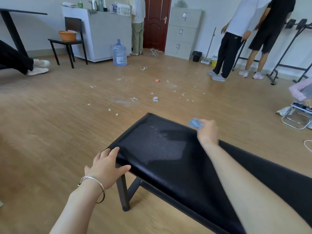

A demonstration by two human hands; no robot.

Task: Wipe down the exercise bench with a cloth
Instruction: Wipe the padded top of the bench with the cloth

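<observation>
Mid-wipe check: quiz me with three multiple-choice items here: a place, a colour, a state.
1. Where does the left hand rest? A on the bench corner; B on the floor; C on a chair.
2. What colour is the cloth in the right hand? A orange; B green; C blue.
3. How is the bench top? A spotless; B dusted with white specks; C covered by a towel.
Answers: 1 A, it lies over the near corner; 2 C, blue fabric sticks out of the grip; 3 B, a pale speckled patch sits mid-top.
</observation>
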